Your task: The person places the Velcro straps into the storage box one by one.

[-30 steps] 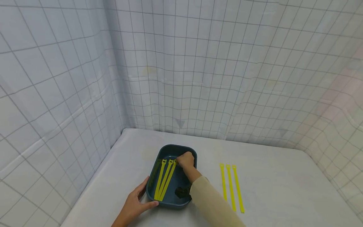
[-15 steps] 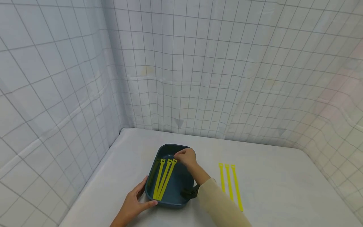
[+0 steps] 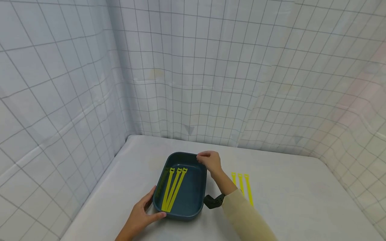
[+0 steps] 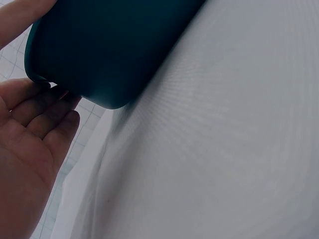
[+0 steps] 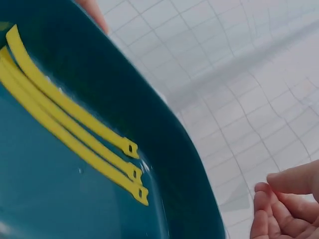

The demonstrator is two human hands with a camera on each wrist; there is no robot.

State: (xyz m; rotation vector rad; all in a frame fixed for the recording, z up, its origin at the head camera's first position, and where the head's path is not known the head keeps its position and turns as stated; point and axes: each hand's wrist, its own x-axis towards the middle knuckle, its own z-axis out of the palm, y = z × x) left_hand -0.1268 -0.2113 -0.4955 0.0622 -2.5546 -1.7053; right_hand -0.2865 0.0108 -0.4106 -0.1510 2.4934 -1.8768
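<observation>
A dark teal basin (image 3: 187,194) stands on the white-covered table. Three yellow hook-and-loop cable ties (image 3: 174,190) lie in its left half, slotted heads at the far end and tails bunched together. My left hand (image 3: 140,214) grips the near-left corner, thumb at the near rim and fingers along the left wall; the left wrist view shows those fingers (image 4: 50,112) bent against the basin (image 4: 99,55). Just outside the far-right rim hovers my right hand (image 3: 211,162). In the right wrist view its thumb and loosely bent fingers (image 5: 269,209) hold nothing.
Three more yellow cable ties (image 3: 248,189) lie side by side on the table, right of the basin, partly behind my right forearm. A dark device (image 3: 214,202) is strapped at my right wrist. White grid-patterned curtains (image 3: 193,83) enclose the table's back and sides.
My right hand has lifted out of the basin, away from the rightmost tie's head, and moved right past the rim. The ties stay inside. My left hand keeps its grip.
</observation>
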